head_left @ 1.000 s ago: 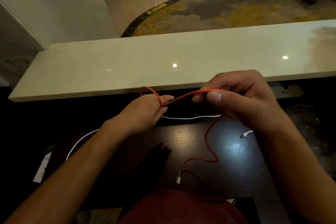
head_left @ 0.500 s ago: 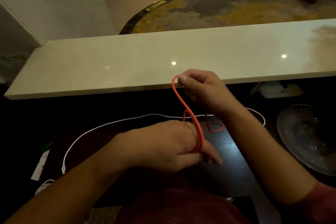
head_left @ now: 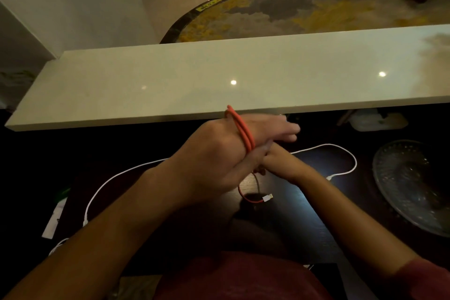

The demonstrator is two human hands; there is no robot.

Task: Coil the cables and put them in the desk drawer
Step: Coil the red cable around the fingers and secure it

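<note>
Only one view here, the head cam looking down. The orange cable [head_left: 243, 133] sits dead center of the frame, wrapped in two side-by-side strands across the back of the left hand [head_left: 219, 161], running from just above the knuckles down toward the thumb side. It's a smooth, round, rubbery-looking cord. Its loose tail drops below the hands in a thin curve and ends in a small pale plug [head_left: 267, 198] lying on the dark tabletop [head_left: 304, 226], lower center.

Left grip: fingers stretched out fairly straight toward the right, with the cable looped around the hand rather than pinched. The right hand [head_left: 277, 161] is tucked under and behind the left one, so most of it is hidden; I honestly can't tell if its grip has hold of the cable or not.

A white cable [head_left: 341, 147] snakes across the tabletop behind the arms, thin and glossy, from the lower left edge round to a loop at center right. Parts of it vanish behind both forearms.

The tabletop is really dark with a faint wood grain, hard to read. A patterned glass dish [head_left: 414, 185] sits at the right edge, partly cut off. Across the middle runs a pale, polished stone ledge [head_left: 170, 85] with light spots reflecting off it. A red sleeve [head_left: 426, 277] shows at lower right.
</note>
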